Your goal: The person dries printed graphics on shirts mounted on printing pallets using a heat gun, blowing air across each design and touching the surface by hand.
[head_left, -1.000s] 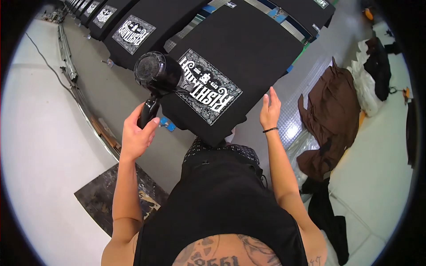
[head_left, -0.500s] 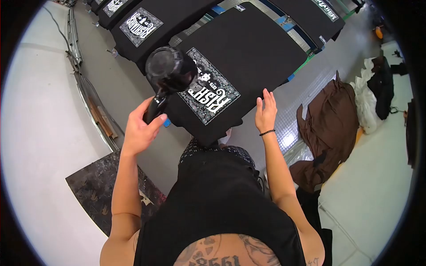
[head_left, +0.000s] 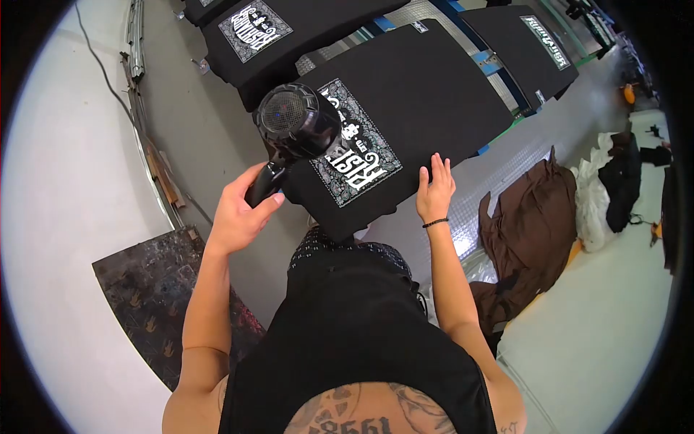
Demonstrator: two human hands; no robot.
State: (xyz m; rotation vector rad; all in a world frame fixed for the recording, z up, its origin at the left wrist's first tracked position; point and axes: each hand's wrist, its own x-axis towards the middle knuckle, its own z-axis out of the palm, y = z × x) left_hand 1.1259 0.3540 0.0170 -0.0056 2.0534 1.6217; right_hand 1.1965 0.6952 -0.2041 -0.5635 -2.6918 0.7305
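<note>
A black hair dryer (head_left: 296, 123) is in my left hand (head_left: 242, 213), whose fingers wrap round the handle. Its round mesh grille faces up toward me, and its nozzle end points right, over a black T-shirt (head_left: 441, 101) stretched on a flat board. Part of the shirt's white bandana-style print (head_left: 361, 163) is hidden behind the dryer. My right hand (head_left: 435, 189) is open, fingers extended, by the shirt's right edge; whether it touches the cloth I cannot tell.
Further black shirts with prints lie on neighbouring boards, one (head_left: 253, 32) beyond the dryer and one (head_left: 524, 50) at upper right. Brown cloth (head_left: 531, 224) and clear plastic lie on the right. A paint-stained dark board (head_left: 152, 289) is at lower left.
The dryer has shifted slightly right and tilted, so its rear grille now shows clearly. The whole view has moved a little. My right hand stays by the shirt's edge.
</note>
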